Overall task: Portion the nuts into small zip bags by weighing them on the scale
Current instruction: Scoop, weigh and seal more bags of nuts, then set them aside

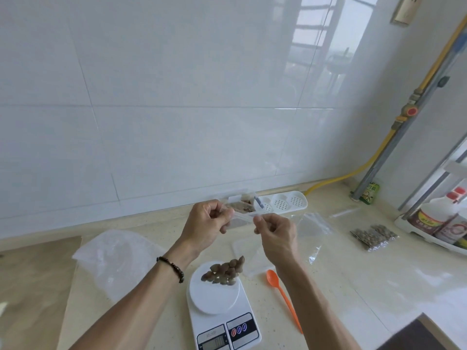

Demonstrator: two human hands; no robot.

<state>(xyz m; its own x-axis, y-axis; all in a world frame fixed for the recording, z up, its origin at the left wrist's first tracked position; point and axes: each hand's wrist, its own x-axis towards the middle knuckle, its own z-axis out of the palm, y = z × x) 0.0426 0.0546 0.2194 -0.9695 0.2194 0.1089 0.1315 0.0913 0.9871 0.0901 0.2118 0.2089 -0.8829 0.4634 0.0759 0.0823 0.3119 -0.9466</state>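
Left hand (206, 223) and right hand (274, 232) each pinch a small clear plastic zip bag (243, 216) in a closed grip, brown nuts (223, 271) on the white digital scale (222, 309) below.

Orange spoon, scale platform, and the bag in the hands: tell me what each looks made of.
Orange spoon: likely plastic, uniform bright colour, slightly glossy, thin handle.
Scale platform: smooth white plastic by its look, matching the scale's body; glass cannot be ruled out.
Zip bag: thin clear plastic film, see-through, pinched between left hand and right hand.

One scale (222, 306) — one spoon (283, 296)
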